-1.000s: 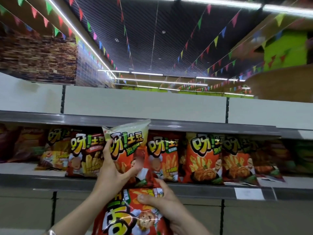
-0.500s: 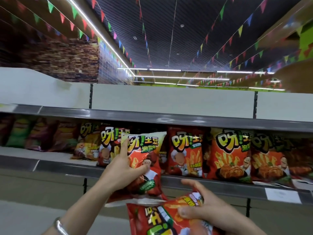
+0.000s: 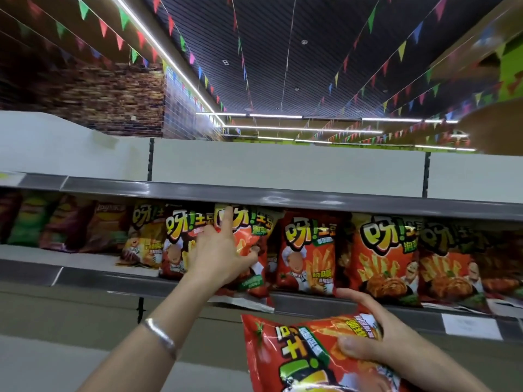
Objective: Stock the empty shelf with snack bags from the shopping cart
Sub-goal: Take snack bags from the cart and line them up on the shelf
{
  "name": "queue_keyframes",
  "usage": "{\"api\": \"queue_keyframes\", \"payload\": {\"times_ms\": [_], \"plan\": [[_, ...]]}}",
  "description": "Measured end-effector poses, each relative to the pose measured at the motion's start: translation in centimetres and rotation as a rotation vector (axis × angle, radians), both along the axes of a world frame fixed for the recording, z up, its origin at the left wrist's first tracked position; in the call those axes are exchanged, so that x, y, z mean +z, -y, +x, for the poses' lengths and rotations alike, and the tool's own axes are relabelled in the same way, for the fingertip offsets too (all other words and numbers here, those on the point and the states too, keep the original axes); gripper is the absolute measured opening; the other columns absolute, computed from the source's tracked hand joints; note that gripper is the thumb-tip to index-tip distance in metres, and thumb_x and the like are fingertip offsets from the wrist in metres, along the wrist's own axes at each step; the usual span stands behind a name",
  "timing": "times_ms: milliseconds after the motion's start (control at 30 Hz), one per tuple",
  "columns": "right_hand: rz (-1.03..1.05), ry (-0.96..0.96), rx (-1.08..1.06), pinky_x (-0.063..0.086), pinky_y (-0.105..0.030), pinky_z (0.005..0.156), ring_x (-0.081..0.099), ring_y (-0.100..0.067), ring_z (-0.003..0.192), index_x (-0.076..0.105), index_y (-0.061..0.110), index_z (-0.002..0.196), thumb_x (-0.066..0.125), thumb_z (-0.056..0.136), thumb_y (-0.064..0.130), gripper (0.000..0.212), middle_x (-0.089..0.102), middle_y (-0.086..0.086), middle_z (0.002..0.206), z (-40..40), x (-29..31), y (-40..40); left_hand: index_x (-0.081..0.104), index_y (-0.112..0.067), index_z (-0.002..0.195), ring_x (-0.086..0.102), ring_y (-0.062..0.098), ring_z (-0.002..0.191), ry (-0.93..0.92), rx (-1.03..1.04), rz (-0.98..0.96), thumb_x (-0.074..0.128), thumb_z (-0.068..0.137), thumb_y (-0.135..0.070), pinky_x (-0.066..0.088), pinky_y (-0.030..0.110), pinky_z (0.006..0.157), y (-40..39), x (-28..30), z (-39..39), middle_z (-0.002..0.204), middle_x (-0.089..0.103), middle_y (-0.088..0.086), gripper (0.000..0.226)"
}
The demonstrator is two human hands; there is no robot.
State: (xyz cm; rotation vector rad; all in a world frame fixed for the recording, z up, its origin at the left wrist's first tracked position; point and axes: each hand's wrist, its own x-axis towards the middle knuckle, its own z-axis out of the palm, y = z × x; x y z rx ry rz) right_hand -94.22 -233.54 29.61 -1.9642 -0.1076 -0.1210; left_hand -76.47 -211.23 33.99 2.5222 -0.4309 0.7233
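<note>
Pressing with my left hand (image 3: pixel 219 258) against the front of a red snack bag (image 3: pixel 249 250) that stands upright on the shelf (image 3: pixel 85 274): fingers mostly extended, index finger pointing up over the printed lettering near the bag's top, thumb spread out to the right across the bag face. Palm lies flat on the bag; nothing is curled around it. The bag's lower edge overhangs the shelf's front lip slightly. It sits between a darker red bag (image 3: pixel 177 244) just to its left and a tomato-print bag (image 3: pixel 307 253) just to its right; further right stand two orange bags (image 3: pixel 387 256), and to the far left a row of blurred green and purple bags (image 3: pixel 42 222). A silver bracelet (image 3: pixel 160 336) circles my left wrist. My right hand (image 3: pixel 376 338) is lower and nearer, below the shelf edge, gripping a second red snack bag (image 3: pixel 297 355): thumb pinned across its front, fingers curled over the upper edge and round the back. That bag is tilted, its print rotated sideways, and it touches neither the shelf nor the other bags. The upper shelf (image 3: pixel 254 193) runs just above the bag tops. A white price label (image 3: pixel 464 325) sits on the shelf rail at right. Coloured pennant strings (image 3: pixel 198 66) hang under the dark ceiling.
</note>
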Motion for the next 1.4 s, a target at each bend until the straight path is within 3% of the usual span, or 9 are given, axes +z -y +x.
{"api": "queue_keyframes", "payload": {"times_ms": [167,400,533,667,967,1067,1167,1300,1400], "plan": [[-0.021,0.003,-0.021,0.057,-0.024,0.076,0.074,-0.019,0.092,0.035,0.055,0.132,0.086,0.044,0.062,0.102,0.062,-0.003,0.123,-0.4,0.0,0.8,-0.007,-0.029,0.156,0.041,0.031,0.128,0.115,0.099,0.092,0.056,0.084,-0.068,0.047,0.044,0.092,-0.3,-0.6,-0.3,0.136,0.041,0.016,0.104],[-0.008,-0.029,-0.013,0.057,-0.02,0.068,0.075,-0.017,0.088,0.038,0.054,0.131,0.086,0.039,0.059,0.105,0.058,-0.001,0.123,-0.7,0.6,0.3,0.005,-0.019,0.155,0.041,0.035,0.131,0.046,-0.089,-0.13,0.06,0.085,-0.065,0.044,0.047,0.103,3.2,-0.5,2.6,0.143,0.038,0.021,0.1],[0.209,-0.026,-0.023,0.061,-0.043,0.07,0.072,-0.042,0.091,0.054,0.05,0.123,0.101,0.022,0.042,0.112,0.072,-0.015,0.111,-0.8,0.9,1.3,0.011,-0.016,0.154,0.032,0.037,0.137,0.047,-0.141,-0.193,0.061,0.085,-0.063,0.036,0.047,0.109,4.2,-1.5,3.7,0.147,0.03,0.024,0.097],[0.432,0.039,-0.051,0.053,-0.061,0.088,0.066,-0.054,0.097,0.06,0.045,0.119,0.103,0.017,0.031,0.112,0.071,-0.025,0.11,-0.1,0.5,1.5,0.013,-0.017,0.154,0.011,0.04,0.146,-0.012,-0.206,-0.211,0.065,0.084,-0.061,0.023,0.051,0.116,4.5,-2.5,4.4,0.155,0.01,0.025,0.098],[0.578,0.213,-0.166,0.06,-0.04,0.06,0.073,-0.038,0.088,0.05,0.028,0.131,0.1,0.01,0.043,0.132,0.075,-0.016,0.103,2.0,-0.7,2.0,0.012,-0.015,0.155,0.006,0.04,0.144,0.062,-0.109,-0.172,0.063,0.085,-0.06,0.024,0.056,0.114,5.0,-2.8,4.5,0.156,0.002,0.025,0.097],[0.609,0.28,-0.242,0.059,-0.037,0.059,0.075,-0.033,0.082,0.047,0.024,0.133,0.101,0.032,0.036,0.116,0.075,-0.015,0.102,4.2,-0.2,1.3,0.004,-0.017,0.158,0.0,0.034,0.147,0.222,-0.178,-0.264,0.058,0.09,-0.045,0.012,0.057,0.118,5.8,-4.4,3.7,0.159,-0.002,0.02,0.091],[0.691,0.341,-0.306,0.059,-0.04,0.065,0.075,-0.031,0.078,0.044,0.021,0.135,0.091,0.051,0.03,0.096,0.071,-0.016,0.107,6.0,0.6,1.0,0.022,-0.017,0.151,0.018,0.032,0.144,0.497,-0.383,-0.389,0.062,0.085,-0.014,0.019,0.056,0.118,6.6,-7.5,3.3,0.155,0.02,0.011,0.078],[0.742,0.323,-0.373,0.06,-0.043,0.069,0.075,-0.033,0.084,0.045,0.016,0.134,0.094,0.053,0.033,0.096,0.072,-0.017,0.109,7.7,0.7,2.0,0.044,-0.029,0.128,0.039,-0.003,0.131,0.39,-0.837,-0.489,0.05,0.085,-0.003,0.036,0.028,0.113,8.0,-8.3,1.8,0.137,0.043,-0.028,0.051],[0.804,0.278,-0.365,0.053,-0.059,0.09,0.07,-0.04,0.102,0.045,0.016,0.142,0.098,0.052,0.044,0.108,0.069,-0.02,0.119,7.8,0.7,2.5,0.057,-0.021,0.114,0.046,0.01,0.12,0.486,-0.715,-0.423,0.051,0.086,-0.004,0.035,0.043,0.106,9.5,-7.2,2.1,0.122,0.06,-0.005,0.033]]}}
